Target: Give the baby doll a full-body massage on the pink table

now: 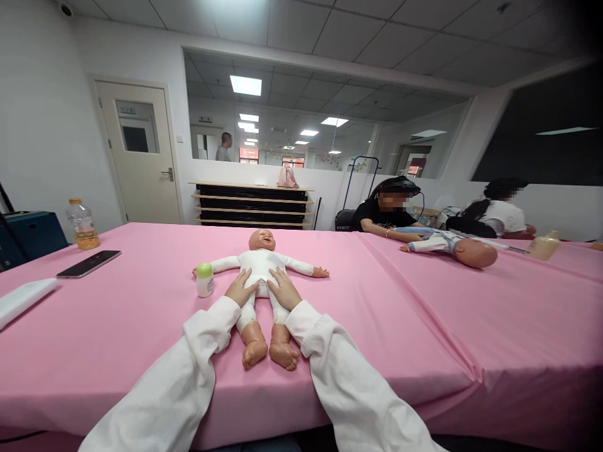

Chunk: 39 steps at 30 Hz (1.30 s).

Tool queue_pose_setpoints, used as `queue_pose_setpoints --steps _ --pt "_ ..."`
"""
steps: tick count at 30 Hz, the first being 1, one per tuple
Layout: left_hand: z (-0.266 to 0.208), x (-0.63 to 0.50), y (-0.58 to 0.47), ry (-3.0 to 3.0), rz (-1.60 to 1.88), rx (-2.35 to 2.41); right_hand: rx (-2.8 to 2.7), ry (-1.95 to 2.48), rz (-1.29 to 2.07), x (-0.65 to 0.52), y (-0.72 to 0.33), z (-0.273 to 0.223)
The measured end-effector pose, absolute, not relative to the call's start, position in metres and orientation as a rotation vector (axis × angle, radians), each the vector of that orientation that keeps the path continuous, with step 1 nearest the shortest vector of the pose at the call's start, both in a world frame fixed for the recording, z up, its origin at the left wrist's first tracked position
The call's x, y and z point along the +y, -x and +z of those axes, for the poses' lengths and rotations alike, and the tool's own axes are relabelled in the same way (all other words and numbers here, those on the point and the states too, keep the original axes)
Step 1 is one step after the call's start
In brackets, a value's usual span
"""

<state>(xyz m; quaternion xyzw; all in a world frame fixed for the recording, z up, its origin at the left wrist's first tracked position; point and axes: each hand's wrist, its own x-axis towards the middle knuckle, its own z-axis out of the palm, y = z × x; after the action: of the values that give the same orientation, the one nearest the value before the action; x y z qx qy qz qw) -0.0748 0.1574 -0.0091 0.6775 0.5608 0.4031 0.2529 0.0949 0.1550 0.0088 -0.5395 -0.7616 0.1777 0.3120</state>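
Note:
A baby doll (262, 262) with a white cloth body lies on its back on the pink-covered table, head away from me and bare feet toward me. Its arms are spread wide. My left hand (242, 288) rests on the left side of its lower belly and hip, fingers stretched out. On the other side my right hand (284, 289) lies likewise, fingers spread over the hip. Both hands touch the doll without gripping it. Close to the doll's arm at left stands a small white bottle (205, 284) with a green cap.
Farther left are a phone (89, 264), a drink bottle (83, 226) and a white packet (23, 301). Across the table at right, a person (389, 210) reaches to another doll (452, 247). A beige bottle (544, 245) stands beyond it. The pink cloth (386, 333) has a raised fold at right.

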Motion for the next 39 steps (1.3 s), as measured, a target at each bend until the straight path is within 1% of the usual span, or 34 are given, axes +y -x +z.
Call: queue_pose_setpoints --steps 25,30,35,39 --pt "-0.022 0.171 0.079 -1.841 1.158 1.462 -2.002 1.382 0.495 0.16 -0.098 0.003" --pt "-0.023 0.169 0.077 -1.84 1.117 1.481 -2.006 1.382 0.5 0.158 -0.097 0.004" --pt "-0.009 0.159 0.082 -1.958 1.106 1.585 -1.985 1.372 0.475 0.153 -0.096 0.008" --pt "0.021 0.165 0.097 -2.185 1.24 1.646 -2.016 1.141 0.434 0.162 -0.11 0.026"
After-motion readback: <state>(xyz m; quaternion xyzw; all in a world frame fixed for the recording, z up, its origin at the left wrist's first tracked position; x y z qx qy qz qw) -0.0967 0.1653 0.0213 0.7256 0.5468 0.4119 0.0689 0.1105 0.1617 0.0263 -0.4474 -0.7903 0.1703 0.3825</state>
